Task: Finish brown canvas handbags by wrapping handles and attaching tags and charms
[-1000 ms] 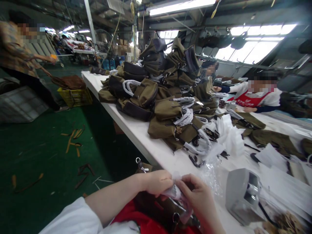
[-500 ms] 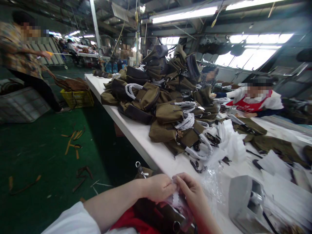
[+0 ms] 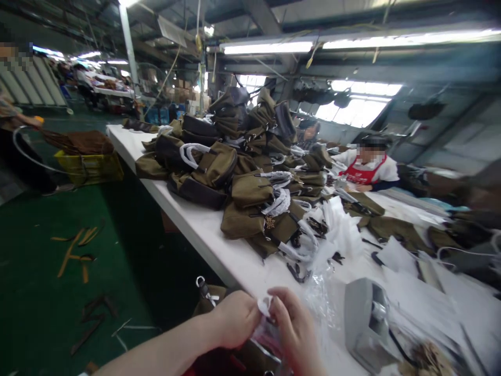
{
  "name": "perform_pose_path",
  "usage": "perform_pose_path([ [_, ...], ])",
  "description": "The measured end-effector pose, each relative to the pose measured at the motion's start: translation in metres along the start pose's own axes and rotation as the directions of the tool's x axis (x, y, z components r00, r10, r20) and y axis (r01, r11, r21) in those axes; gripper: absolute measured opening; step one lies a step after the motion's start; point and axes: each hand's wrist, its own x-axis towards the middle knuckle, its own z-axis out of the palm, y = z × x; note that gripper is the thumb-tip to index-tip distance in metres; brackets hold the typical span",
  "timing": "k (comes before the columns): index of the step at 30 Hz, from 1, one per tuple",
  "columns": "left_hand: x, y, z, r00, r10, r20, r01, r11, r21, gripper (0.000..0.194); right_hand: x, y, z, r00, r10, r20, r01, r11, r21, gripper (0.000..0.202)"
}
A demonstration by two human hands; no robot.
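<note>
Your left hand (image 3: 237, 319) was clenched on one end of a translucent white wrap (image 3: 264, 306), its fingertips turned out of view, while your right hand (image 3: 294, 328) pinched the same wrap between thumb and forefinger. The two hands nearly met, with the wrap between them. Right below them, close against your body, sat an olive bag (image 3: 213, 295), partly covered by your left hand and forearm; a metal ring and a pale zip pull showed on its upper corner.

Just beyond your right hand, crumpled clear plastic (image 3: 319, 295) lay on the white table (image 3: 225, 253), with a grey dispenser (image 3: 358, 318) to its right. Farther on stood a fanned bunch of white sheets (image 3: 340, 225), and left of it rose a heap of olive and dark bags (image 3: 250, 189), many with handles sheathed in white. Across the table, a co-worker in a red apron (image 3: 362, 169) leaned over the work. Off to the left, a yellow crate (image 3: 92, 169) on the green floor (image 3: 33, 261) held brown material. Bright windows (image 3: 356, 107) closed the far side.
</note>
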Motion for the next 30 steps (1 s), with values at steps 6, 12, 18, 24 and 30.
perform_pose_path([
  [6, -0.005, 0.006, -0.003, 0.988, 0.134, 0.077, -0.139, 0.989, 0.058, 0.047, 0.011, 0.013, 0.008, 0.981, 0.167, 0.094, -0.178, 0.976, 0.126, 0.047],
  [12, 0.015, -0.032, 0.007, 0.964, 0.255, 0.075, -0.224, 0.931, -0.287, 0.054, 0.009, -0.027, -0.013, 0.884, -0.334, -0.328, 0.263, 0.934, -0.243, 0.032],
  [18, 0.013, -0.014, -0.013, 0.908, 0.405, -0.107, -0.418, 0.892, -0.171, 0.035, 0.014, -0.062, -0.029, 0.806, -0.577, -0.133, 0.508, 0.789, -0.345, 0.017],
  [24, 0.019, -0.009, -0.004, 0.851, 0.524, 0.028, -0.521, 0.838, 0.163, 0.037, 0.016, -0.053, -0.020, 0.827, -0.547, -0.131, 0.492, 0.816, -0.303, 0.017],
  [30, 0.030, -0.021, -0.011, 0.891, 0.453, -0.035, -0.449, 0.890, 0.081, 0.059, 0.008, -0.024, -0.032, 0.954, -0.171, -0.247, 0.154, 0.984, -0.086, 0.021],
])
